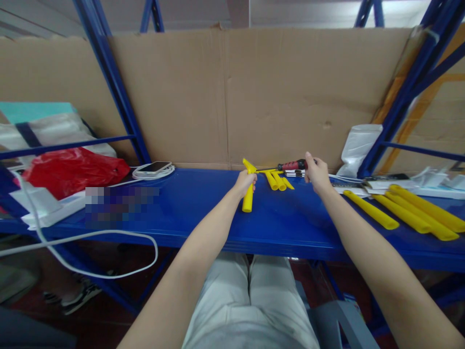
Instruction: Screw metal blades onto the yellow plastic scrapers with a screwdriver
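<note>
My left hand (pixel 245 184) is closed around the tube of a yellow T-shaped plastic handle (pixel 247 202), which stands roughly upright over the blue shelf. In my right hand (pixel 317 175) is a screwdriver (pixel 290 165) with a red and black grip, held level by its rear end. Its thin shaft points left and reaches the head of the yellow handle; whether the tip sits in a hole is too small to tell. Just behind, below the shaft, lie several yellow pieces (pixel 279 181) on the shelf, their far ends partly covered by the screwdriver.
Yellow tubes (pixel 370 209) lie at the right of the blue shelf (pixel 203 203). A phone (pixel 155 167) rests on coiled white cable. Left stand a red plastic bag (pixel 74 169) and white power strip (pixel 54 215). Cardboard (pixel 174 97) closes the back; blue posts (pixel 116 92) flank it.
</note>
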The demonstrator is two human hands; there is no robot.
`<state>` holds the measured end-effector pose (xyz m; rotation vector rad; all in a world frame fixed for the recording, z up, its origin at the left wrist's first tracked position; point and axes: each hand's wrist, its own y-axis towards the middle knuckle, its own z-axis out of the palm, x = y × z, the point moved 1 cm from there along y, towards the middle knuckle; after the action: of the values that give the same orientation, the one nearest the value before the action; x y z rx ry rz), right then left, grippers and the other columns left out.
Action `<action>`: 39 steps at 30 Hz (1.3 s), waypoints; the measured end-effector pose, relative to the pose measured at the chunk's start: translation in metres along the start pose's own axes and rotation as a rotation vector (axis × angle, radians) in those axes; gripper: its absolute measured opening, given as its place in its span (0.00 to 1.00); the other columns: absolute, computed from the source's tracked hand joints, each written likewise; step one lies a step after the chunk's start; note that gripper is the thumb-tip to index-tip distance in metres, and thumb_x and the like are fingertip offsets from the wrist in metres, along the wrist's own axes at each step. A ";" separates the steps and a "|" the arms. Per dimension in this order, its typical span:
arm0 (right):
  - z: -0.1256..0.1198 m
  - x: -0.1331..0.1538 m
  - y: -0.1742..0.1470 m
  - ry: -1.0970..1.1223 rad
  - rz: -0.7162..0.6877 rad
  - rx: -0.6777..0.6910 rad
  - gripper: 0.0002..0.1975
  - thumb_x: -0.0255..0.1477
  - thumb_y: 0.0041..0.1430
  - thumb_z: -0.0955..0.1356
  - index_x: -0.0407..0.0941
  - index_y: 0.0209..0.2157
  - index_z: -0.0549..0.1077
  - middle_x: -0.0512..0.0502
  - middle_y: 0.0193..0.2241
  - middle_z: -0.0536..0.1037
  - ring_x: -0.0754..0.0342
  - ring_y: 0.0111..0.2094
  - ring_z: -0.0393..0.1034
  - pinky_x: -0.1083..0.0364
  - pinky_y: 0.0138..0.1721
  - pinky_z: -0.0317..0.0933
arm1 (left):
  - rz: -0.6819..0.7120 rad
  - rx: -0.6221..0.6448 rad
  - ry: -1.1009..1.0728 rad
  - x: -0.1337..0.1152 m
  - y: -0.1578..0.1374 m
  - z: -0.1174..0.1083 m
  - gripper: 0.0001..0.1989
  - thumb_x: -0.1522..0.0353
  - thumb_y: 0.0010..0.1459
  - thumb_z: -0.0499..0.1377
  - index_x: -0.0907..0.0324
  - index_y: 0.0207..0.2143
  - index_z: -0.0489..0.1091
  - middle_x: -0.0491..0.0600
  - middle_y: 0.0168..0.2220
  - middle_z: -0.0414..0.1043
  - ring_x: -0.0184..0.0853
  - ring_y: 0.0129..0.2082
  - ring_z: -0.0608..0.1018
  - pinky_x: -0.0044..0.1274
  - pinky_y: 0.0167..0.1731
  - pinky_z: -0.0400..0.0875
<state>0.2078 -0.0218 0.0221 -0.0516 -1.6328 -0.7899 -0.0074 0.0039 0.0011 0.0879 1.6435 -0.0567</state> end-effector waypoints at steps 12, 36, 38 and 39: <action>0.000 -0.006 0.004 0.032 0.038 -0.019 0.22 0.51 0.52 0.68 0.48 0.26 0.62 0.59 0.11 0.56 0.59 0.11 0.53 0.58 0.11 0.46 | 0.000 -0.002 0.006 -0.001 -0.002 0.001 0.11 0.81 0.48 0.52 0.57 0.24 0.56 0.37 0.12 0.55 0.25 0.10 0.60 0.19 0.16 0.56; 0.000 -0.001 0.001 -0.005 0.023 -0.032 0.18 0.47 0.55 0.68 0.47 0.26 0.63 0.57 0.11 0.60 0.59 0.12 0.55 0.58 0.11 0.47 | -0.001 -0.012 0.015 -0.003 -0.004 0.002 0.12 0.81 0.48 0.52 0.57 0.23 0.56 0.37 0.13 0.55 0.25 0.10 0.60 0.19 0.16 0.56; 0.000 -0.003 0.002 0.003 0.036 -0.035 0.17 0.45 0.54 0.68 0.47 0.26 0.64 0.58 0.10 0.57 0.59 0.12 0.53 0.58 0.12 0.47 | -0.003 -0.017 0.010 -0.002 -0.003 0.001 0.12 0.81 0.48 0.54 0.57 0.23 0.56 0.37 0.13 0.55 0.25 0.10 0.60 0.19 0.17 0.56; 0.000 -0.003 0.003 0.022 0.052 -0.034 0.16 0.44 0.54 0.69 0.47 0.27 0.64 0.58 0.10 0.57 0.58 0.12 0.54 0.58 0.12 0.47 | -0.002 -0.017 0.008 -0.002 -0.003 0.001 0.12 0.81 0.48 0.54 0.57 0.23 0.56 0.37 0.13 0.55 0.24 0.10 0.60 0.19 0.17 0.56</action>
<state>0.2099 -0.0187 0.0205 -0.1085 -1.5915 -0.7763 -0.0061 0.0008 0.0031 0.0731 1.6516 -0.0437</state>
